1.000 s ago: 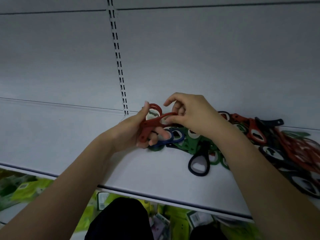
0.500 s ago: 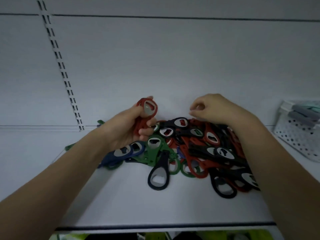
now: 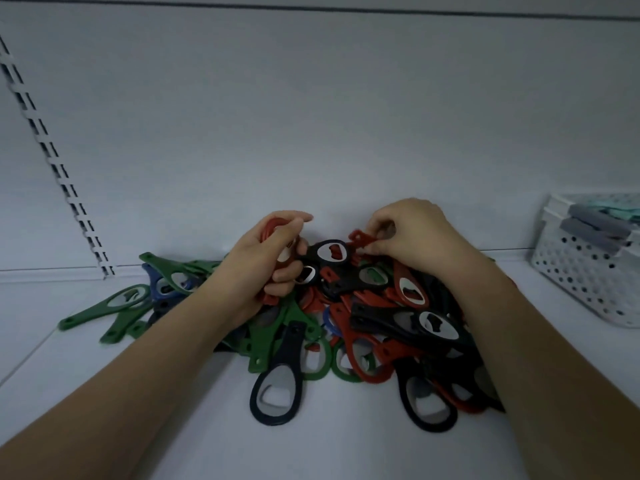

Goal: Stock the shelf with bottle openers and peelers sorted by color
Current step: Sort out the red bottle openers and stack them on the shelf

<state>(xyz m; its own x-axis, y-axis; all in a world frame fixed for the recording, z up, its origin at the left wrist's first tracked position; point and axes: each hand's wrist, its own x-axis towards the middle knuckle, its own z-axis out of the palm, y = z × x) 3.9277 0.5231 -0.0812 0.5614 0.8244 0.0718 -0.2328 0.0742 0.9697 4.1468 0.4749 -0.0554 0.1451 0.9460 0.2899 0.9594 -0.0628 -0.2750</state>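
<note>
Gripping a bunch of red bottle openers (image 3: 273,233), the left hand (image 3: 263,265) holds them near upright at frame centre above the mixed pile (image 3: 346,313) on the white shelf (image 3: 173,427). The right hand (image 3: 412,233) pinches a red opener's handle (image 3: 362,239), its long axis running leftward. A dark blue opener (image 3: 277,386) points its handle away. A perforated basket (image 3: 588,271) sits at right. No writing is legible.

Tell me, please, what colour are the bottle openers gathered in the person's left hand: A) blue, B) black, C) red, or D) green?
C: the left hand grips red openers, their red loops showing above the curled fingers, while the right hand pinches another red opener at the top of the mixed pile.
</note>
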